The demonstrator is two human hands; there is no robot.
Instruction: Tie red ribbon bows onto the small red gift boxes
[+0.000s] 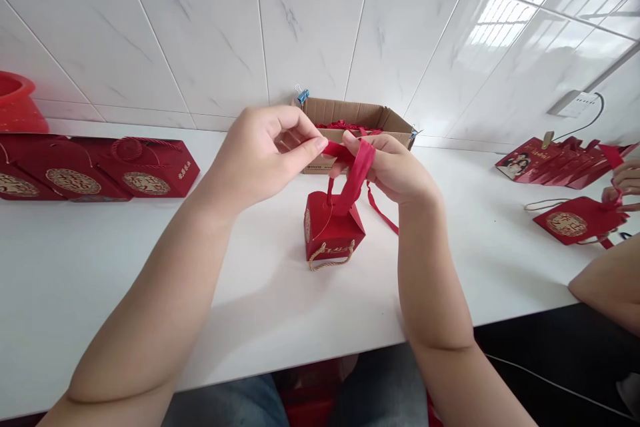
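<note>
A small red gift box [325,223] with a gold rope handle [332,261] on its near side stands on the white table in front of me. Red ribbon [356,177] rises from the top of the box, is looped between my hands, and one tail hangs to the right. My left hand [280,153] pinches an end of the ribbon between thumb and fingertips. Closed around the loop, my right hand [395,167] grips the ribbon just above the box; some of its fingers are hidden behind the ribbon.
Several larger red boxes [145,177] line the left, near a red basket [20,107]. A cardboard box [345,110] of red ribbon stands by the wall. At right, another person's hand [629,180] works over a red box [570,221], beside several red bags [555,160].
</note>
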